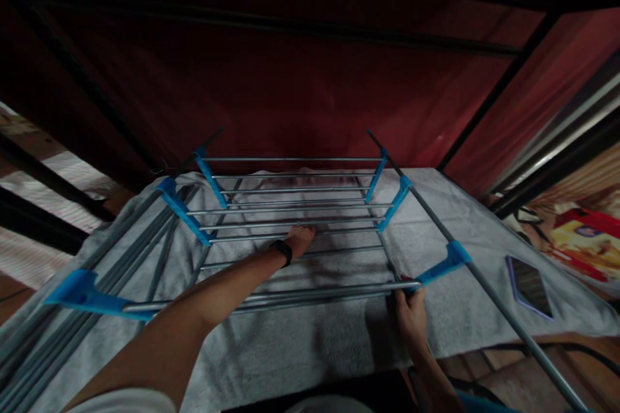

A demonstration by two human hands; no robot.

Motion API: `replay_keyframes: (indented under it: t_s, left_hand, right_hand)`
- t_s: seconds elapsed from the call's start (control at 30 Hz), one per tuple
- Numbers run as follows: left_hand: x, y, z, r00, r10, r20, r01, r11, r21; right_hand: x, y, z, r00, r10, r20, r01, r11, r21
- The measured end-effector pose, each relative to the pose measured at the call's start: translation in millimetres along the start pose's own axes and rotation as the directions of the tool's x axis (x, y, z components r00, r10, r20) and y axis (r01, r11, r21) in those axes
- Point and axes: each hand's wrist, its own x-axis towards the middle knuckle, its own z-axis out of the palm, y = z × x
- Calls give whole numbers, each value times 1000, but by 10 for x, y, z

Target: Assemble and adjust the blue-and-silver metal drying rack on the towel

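Observation:
A rack of grey metal tubes (290,209) joined by blue plastic connectors (444,264) lies on a grey cloth (314,342). My left hand (301,239), with a dark band on its wrist, reaches over the near tubes and is closed on a crossbar in the middle of the rack. Its fingertips are partly hidden. Lower right, my right hand (411,313) grips the end of a near tube (334,292) beside the right front connector. That tube's end sits at the tip of the connector but does not look fully seated.
Several loose metal tubes (121,277) lie along the left side of the cloth. A phone (530,287) rests on the cloth at right. Dark red fabric (310,90) on a dark frame stands behind. A red and yellow package (588,242) is at far right.

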Motion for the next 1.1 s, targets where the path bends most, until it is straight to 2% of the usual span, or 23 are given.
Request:
replay_keyframes:
  t_s: [0.23,0.57,0.83,0.93,1.1]
  left_hand:
    - [-5,-2,-26,1000,-2,2,2,1000,-16]
    - [-84,29,-112,999,-28,23,30,998,-63]
    - [-95,-12,-106,999,52,4,-52,996,-76]
    - [-205,-24,-145,995,103,-15,-104,991,-88]
    - [-573,-129,-249,987,154,-33,-158,977,-143]
  right_hand:
    - [-11,-65,-4,1000,11,-6,-11,1000,-19]
    - [15,71,-59,995,93,31,-90,993,-80]
    - [42,114,-56,995,90,36,-86,991,-98]
    - [53,118,-51,995,95,31,-92,990,-103]
    - [55,120,-50,996,81,25,-80,996,-38]
